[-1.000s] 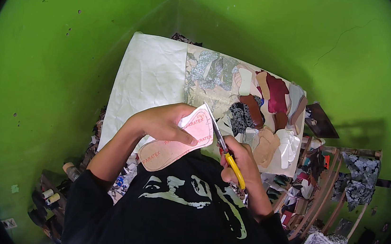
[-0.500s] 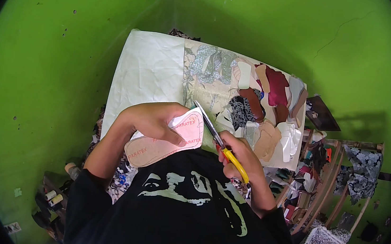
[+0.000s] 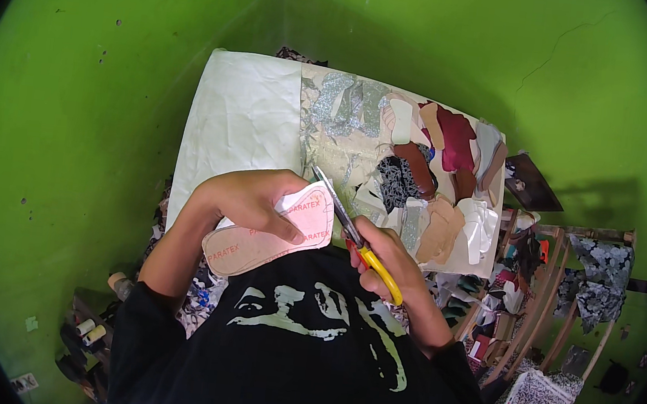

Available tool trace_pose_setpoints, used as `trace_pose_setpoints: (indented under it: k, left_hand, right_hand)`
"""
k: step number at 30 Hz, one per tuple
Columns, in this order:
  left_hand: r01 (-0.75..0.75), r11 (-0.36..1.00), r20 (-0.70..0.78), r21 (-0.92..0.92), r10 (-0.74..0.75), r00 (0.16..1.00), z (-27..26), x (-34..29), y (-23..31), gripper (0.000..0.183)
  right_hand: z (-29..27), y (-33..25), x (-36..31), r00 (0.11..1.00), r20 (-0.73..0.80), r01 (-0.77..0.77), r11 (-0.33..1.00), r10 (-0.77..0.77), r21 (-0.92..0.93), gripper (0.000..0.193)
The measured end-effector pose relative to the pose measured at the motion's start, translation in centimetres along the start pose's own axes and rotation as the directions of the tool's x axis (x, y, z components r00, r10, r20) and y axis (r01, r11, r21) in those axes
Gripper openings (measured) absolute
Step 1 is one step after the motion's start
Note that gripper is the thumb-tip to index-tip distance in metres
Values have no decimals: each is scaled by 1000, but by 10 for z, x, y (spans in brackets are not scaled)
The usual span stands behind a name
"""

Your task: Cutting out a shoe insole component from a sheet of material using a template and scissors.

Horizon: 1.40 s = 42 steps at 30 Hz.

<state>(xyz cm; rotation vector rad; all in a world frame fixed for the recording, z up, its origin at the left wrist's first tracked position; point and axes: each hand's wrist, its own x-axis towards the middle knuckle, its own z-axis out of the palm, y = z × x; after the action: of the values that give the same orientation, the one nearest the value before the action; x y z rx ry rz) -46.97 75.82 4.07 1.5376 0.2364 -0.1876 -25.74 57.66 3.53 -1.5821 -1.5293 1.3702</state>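
Note:
My left hand [image 3: 257, 199] grips a pale pinkish-beige sheet of insole board [image 3: 230, 247], thumb on top. Red print covers the sheet, and a sole-shaped outline is drawn on it. My fingers beneath the sheet are hidden. My right hand [image 3: 391, 252] is closed around the handles of a pair of scissors [image 3: 383, 276] with yellow and red grips. The blades point up and to the left, along the sheet's right edge. Whether they are biting into the board is too small to tell.
Before me stands a table with a white cover [image 3: 242, 114] on its left. Cut sole-shaped pieces, a maroon piece [image 3: 456, 141] and dark shreds [image 3: 396, 184] lie on its right. A wooden rack [image 3: 542, 296] with materials is at the right, thread spools [image 3: 94, 333] at lower left, green walls around.
The scissors and my right hand have shifted slightly left, closer against the board's edge. My left hand keeps the same hold on the board.

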Motion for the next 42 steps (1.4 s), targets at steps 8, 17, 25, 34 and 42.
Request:
trace_pose_setpoints:
  k: [8,17,25,34,42]
  left_hand:
    - [27,999,31,33,-28,999,-2,-5,1,34]
    - [15,987,-127,-160,-36,991,8,-6,0,37]
    - [4,991,-215,-131,-32,976,10,-3,-5,38]
    - [-10,977,-295,-211,-54,954,13,-10,-11,37]
    - [-36,983,-319,-178,-23,947,16,-7,-12,39]
  right_hand:
    - [2,6,-2,998,-32,61,998,-61,-16,48]
    - [13,15,-4,995,-78,65,991,-56,116,96]
    - [20,3,-5,974,-146,156,979,-174,-129,77]
    - [20,7,-5,963,-246,109,994,-109,-15,79]
    - [21,4,-4,932,-235,227,950,-276,-215,83]
